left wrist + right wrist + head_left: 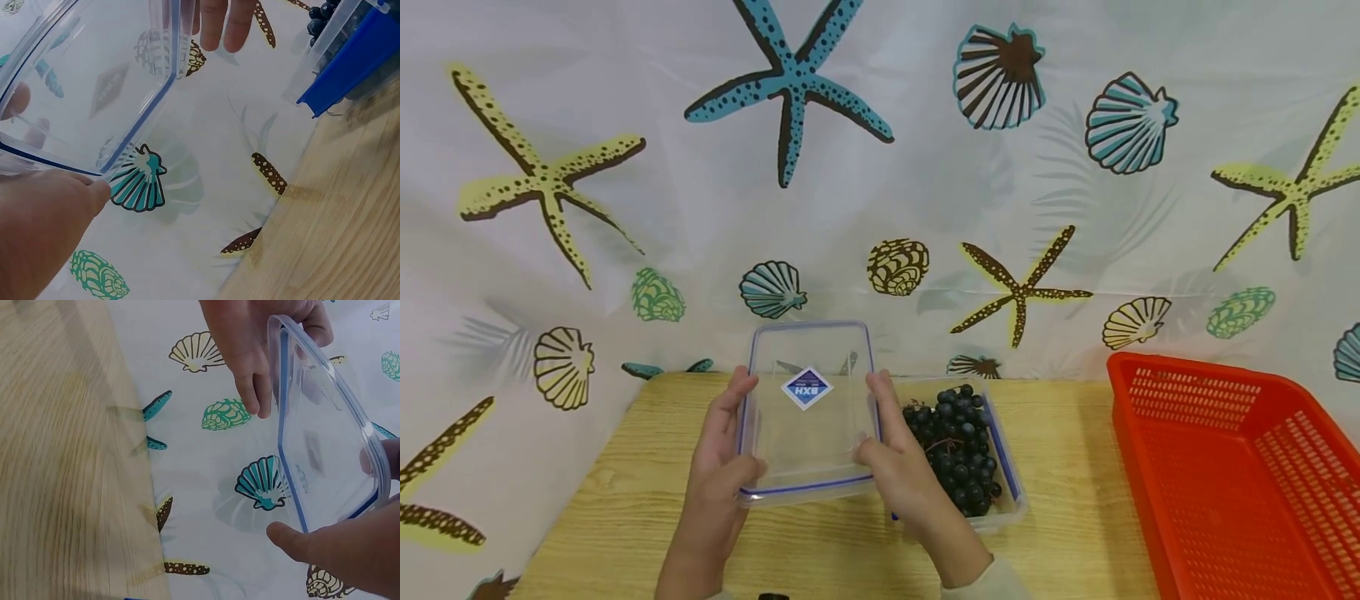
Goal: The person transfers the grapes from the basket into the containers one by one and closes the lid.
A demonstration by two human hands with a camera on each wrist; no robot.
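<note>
A clear plastic container lid (812, 437) with a blue seal round its edge and a blue diamond sticker (807, 388) is held up above the table, tilted. My left hand (717, 471) grips its left edge, thumb on the near face. The right hand (904, 471) holds the opposite edge the same way. In both wrist views the blue seal runs along the lid's rim. Just behind the right hand stands a clear plastic box (1009, 467) filled with dark grapes (958, 442); its left part is hidden by the lid and hand. A blue latch (356, 59) shows on its side.
A red perforated basket (1217, 492) stands on the right of the wooden table (1060, 467). Behind the table hangs a white cloth (910, 192) printed with starfish and shells. A small black object (772, 596) shows at the bottom edge of the head view.
</note>
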